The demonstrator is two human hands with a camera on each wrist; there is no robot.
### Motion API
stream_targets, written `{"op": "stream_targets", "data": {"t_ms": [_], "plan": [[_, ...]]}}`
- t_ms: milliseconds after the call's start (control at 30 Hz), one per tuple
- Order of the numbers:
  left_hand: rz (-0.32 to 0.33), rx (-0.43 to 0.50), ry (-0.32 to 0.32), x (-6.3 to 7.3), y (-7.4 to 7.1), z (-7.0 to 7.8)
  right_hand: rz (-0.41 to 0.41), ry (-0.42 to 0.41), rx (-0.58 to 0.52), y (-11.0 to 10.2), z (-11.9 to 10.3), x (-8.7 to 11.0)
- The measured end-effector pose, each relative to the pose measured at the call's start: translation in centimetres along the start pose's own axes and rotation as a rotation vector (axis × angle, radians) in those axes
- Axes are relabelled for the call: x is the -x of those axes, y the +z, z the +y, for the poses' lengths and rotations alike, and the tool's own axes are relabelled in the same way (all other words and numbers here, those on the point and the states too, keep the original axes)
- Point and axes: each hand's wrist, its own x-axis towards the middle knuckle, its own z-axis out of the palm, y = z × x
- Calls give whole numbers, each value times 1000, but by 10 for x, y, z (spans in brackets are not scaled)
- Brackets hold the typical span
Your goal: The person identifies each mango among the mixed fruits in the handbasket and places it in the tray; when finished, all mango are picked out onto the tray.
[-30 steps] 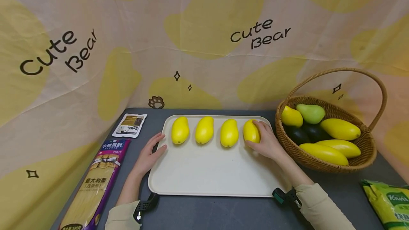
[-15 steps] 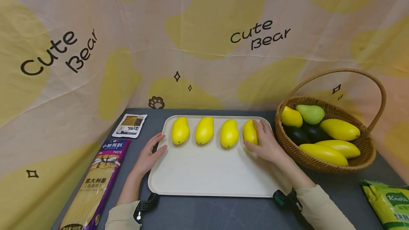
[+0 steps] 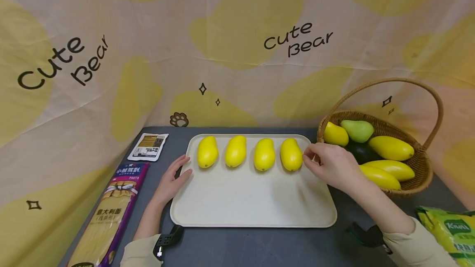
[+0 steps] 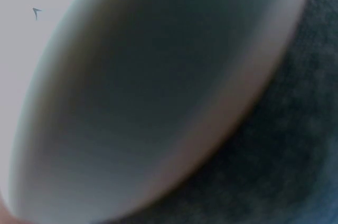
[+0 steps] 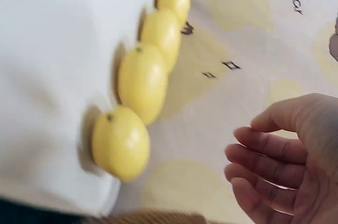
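Note:
Several yellow mangoes stand in a row along the far side of a white tray. Just right of the rightmost mango is my right hand, over the tray's right edge. Its fingers are loosely bent and hold nothing, as the right wrist view also shows, where the nearest mango lies apart from them. My left hand rests at the tray's left rim, fingers fairly straight and thumb over the edge. A blurred shape close to the lens fills most of the left wrist view.
A wicker basket at the right holds more mangoes, a green pear-shaped fruit and something dark, partly behind my right hand. To the left lie a pasta packet and a white pouch. A Knorr bag lies front right.
My right hand has let go of the rightmost mango and moved right, towards the basket. That mango stays on the tray. My left hand has kept its place.

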Motion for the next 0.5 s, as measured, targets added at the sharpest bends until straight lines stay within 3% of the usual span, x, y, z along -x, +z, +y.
{"op": "stream_targets", "data": {"t_ms": [267, 500], "plan": [[-10, 15, -17, -2, -2, 2, -148, 17, 74, -58, 42, -7], [2, -10, -3, 2, 0, 5, -315, 83, 85, -74, 90, -41]]}}
